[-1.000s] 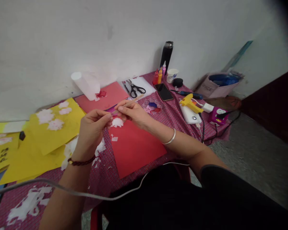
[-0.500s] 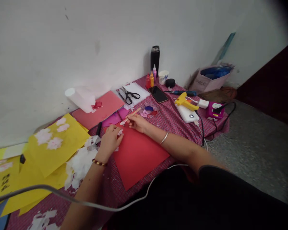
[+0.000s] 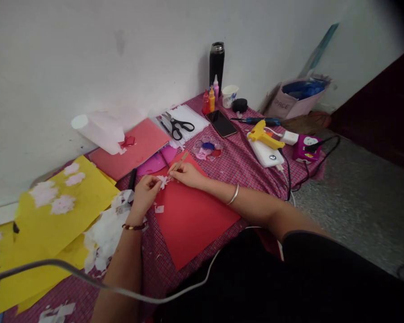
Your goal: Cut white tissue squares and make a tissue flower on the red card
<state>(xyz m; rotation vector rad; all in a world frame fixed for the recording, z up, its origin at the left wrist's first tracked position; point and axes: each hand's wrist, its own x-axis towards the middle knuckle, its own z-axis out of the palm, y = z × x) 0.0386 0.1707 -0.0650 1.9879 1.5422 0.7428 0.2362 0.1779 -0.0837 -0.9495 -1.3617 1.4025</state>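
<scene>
My right hand [image 3: 182, 174] is closed around a flat wooden craft stick [image 3: 180, 162], which leans up and away from the fingers. Its lower end meets a crumpled pale pink tissue paper piece [image 3: 163, 181] over the red sheet [image 3: 191, 215]. From the other side, my left hand [image 3: 147, 188] is shut in a pinch on the edge of that tissue. A small tissue square [image 3: 159, 209] lies on the red sheet below the left fingers. Beyond the right hand sits a clear paint palette [image 3: 208, 148] with blue, pink and red patches.
Yellow sheets [image 3: 54, 233] with pale tissue blossoms and white scraps [image 3: 106, 233] lie left. Black-handled scissors [image 3: 177, 127], paint bottles [image 3: 208, 101], a phone [image 3: 221, 123] and a yellow glue gun [image 3: 265, 136] sit farther back. A cable [image 3: 121, 291] crosses in front.
My right hand has brought the craft stick down and left to the tissue at my left fingers. The left fingers have closed into a pinch on the tissue. The camera view has shifted slightly.
</scene>
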